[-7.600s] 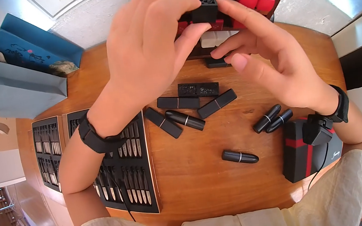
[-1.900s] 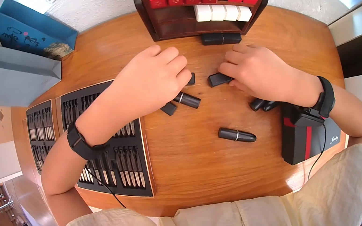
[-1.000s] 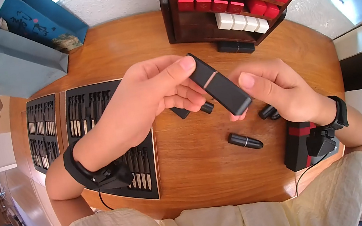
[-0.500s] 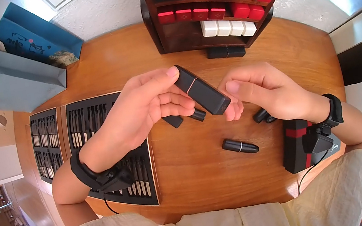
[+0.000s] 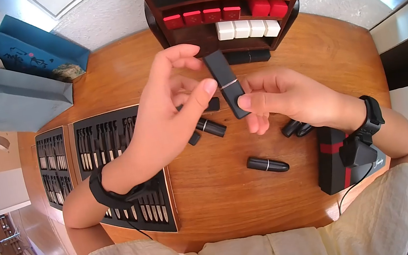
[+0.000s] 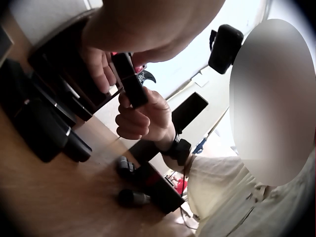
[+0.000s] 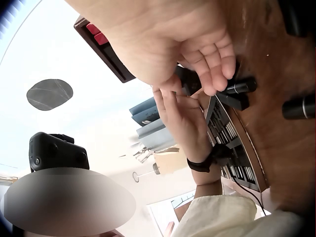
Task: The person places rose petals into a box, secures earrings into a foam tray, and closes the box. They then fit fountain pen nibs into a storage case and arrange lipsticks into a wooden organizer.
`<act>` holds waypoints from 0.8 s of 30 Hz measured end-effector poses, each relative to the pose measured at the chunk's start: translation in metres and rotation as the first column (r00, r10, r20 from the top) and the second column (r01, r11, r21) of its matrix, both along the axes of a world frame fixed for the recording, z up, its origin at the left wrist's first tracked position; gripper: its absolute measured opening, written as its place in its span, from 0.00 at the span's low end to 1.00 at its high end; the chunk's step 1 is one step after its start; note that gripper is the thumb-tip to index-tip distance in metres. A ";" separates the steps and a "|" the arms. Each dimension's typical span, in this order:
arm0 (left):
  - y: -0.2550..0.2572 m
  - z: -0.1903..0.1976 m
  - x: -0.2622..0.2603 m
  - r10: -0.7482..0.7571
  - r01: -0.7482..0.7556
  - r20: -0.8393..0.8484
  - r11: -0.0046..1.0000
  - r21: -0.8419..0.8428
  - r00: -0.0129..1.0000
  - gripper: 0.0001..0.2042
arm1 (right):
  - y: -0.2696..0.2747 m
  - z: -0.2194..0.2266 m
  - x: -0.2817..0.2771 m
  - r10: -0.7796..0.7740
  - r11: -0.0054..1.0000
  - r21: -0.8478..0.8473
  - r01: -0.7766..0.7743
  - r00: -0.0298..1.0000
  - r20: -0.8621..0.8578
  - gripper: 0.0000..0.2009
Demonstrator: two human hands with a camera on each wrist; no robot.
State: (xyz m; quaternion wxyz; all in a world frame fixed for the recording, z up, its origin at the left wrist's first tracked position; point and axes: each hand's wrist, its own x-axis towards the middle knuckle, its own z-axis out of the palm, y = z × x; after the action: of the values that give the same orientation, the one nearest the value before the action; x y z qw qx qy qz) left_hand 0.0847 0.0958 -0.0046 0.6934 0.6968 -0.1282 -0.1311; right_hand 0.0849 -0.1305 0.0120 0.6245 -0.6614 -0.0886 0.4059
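A black square lipstick tube [image 5: 225, 78] with a thin silver band is held up over the wooden table, tilted, in front of a small shelf. My right hand [image 5: 289, 92] pinches its lower end between thumb and fingers; the left wrist view also shows this lipstick tube [image 6: 131, 79] in the right hand [image 6: 145, 116]. My left hand [image 5: 170, 98] is beside the upper part, fingers loosely bent and thumb tip right at the tube's edge. Below the left hand lie a rounded black lipstick [image 5: 211, 127] and other black tubes, partly hidden.
The brown wooden shelf [image 5: 189, 36] bears black, red and white pieces; a black tube [image 5: 249, 57] lies before it. A lone lipstick [image 5: 267, 164] lies mid-table, two [image 5: 296, 127] near a red-ribboned black box [image 5: 333, 160]. At left are black trays [image 5: 168, 186] and paper bags [image 5: 31, 96].
The hands have lifted the lipstick tube off the table. Half a second ago my left hand pinched its upper end; now my right hand pinches the lower end and the tube is steeper.
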 end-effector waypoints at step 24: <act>0.020 -0.005 0.001 -0.540 -0.586 0.839 0.702 0.404 -0.070 0.09 | 0.019 0.000 0.005 -0.055 0.995 0.089 0.052 0.998 0.023 0.18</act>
State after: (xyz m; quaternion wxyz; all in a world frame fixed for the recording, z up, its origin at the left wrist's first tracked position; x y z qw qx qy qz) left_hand 0.0860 0.1156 -0.0099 0.0307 0.7576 -0.5144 0.4005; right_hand 0.0904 -0.1113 0.0124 0.6627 -0.6403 -0.0968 0.3761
